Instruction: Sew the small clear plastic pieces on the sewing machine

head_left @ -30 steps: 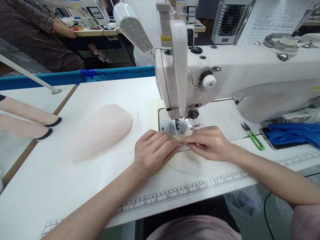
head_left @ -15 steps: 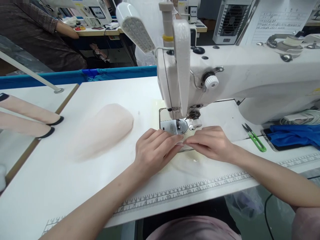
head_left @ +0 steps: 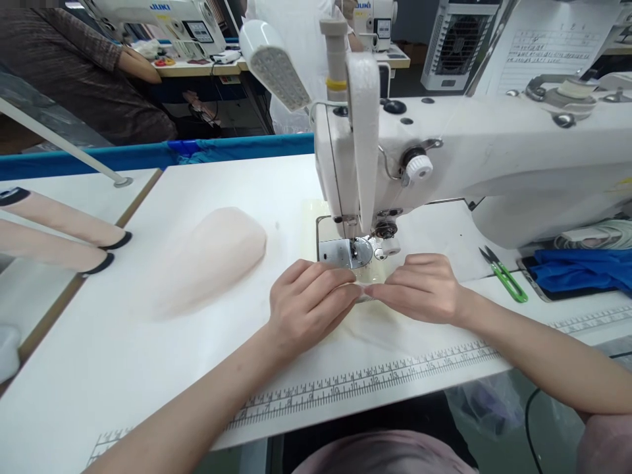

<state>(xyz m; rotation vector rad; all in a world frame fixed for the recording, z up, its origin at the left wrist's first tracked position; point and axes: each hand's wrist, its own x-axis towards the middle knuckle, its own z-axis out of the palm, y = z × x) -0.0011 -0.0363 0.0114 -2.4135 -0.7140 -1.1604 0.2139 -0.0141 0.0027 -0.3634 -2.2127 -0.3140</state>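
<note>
My left hand [head_left: 312,301] and my right hand [head_left: 425,289] meet just in front of the sewing machine's needle area [head_left: 353,249]. Both are closed, with fingertips pinching a thin, pale, sheer piece of fabric [head_left: 364,296] between them. Most of this piece is covered by the fingers, and its edges blend into the white table [head_left: 207,368]. Behind the fingertips lies the metal needle plate [head_left: 334,253], with the presser foot above it. Left of my left hand, a beige, rounded fabric piece [head_left: 224,253] rests flat on the table.
Green-handled thread snips [head_left: 508,280] lie right of my right hand, near a phone [head_left: 543,283] partly under blue cloth [head_left: 582,266]. A printed ruler [head_left: 336,392] runs along the front edge. Two beige rolls [head_left: 64,217] lie at left. A co-worker [head_left: 89,79] sits beyond.
Both hands stay close together by the needle plate, their fingertips shifted slightly. The view has tilted a little, so the scene sits slightly lower and further right.
</note>
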